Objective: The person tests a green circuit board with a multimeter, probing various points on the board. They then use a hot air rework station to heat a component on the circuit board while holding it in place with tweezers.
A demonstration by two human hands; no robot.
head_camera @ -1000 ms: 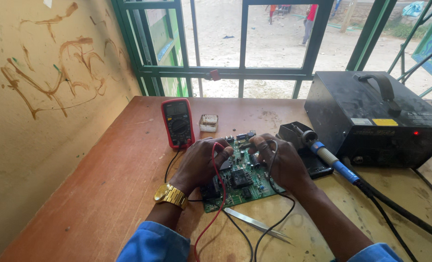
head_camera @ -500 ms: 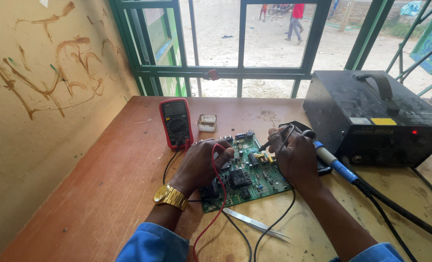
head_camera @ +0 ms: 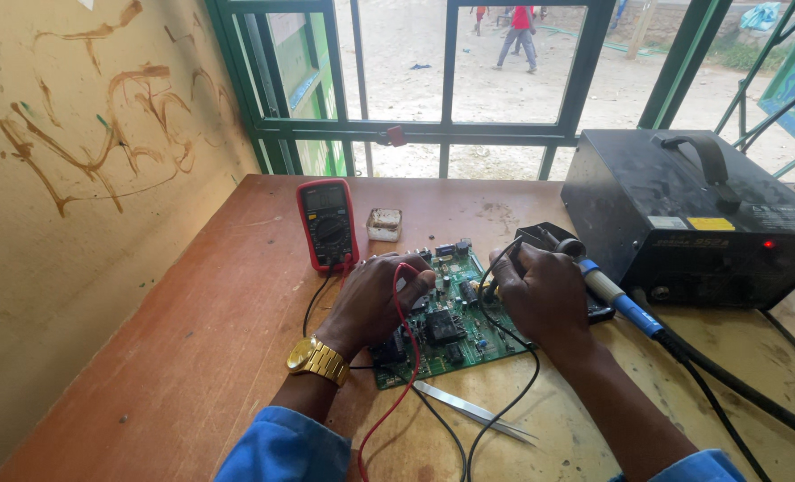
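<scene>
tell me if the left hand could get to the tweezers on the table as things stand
Probably yes. The tweezers lie bare on the table just in front of the circuit board, below the left hand. Only the red lead and black lead run nearby.

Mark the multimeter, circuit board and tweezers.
multimeter (head_camera: 329,223), head view, on its dial.
circuit board (head_camera: 455,326), head view, bare green middle.
tweezers (head_camera: 469,411), head view, mid-blade.

A single head-worn camera looks steeply down and forward over a wooden table (head_camera: 192,339), close above a green circuit board (head_camera: 455,326), facing a barred window (head_camera: 451,98) and the sunlit yard beyond; no second view.
</scene>
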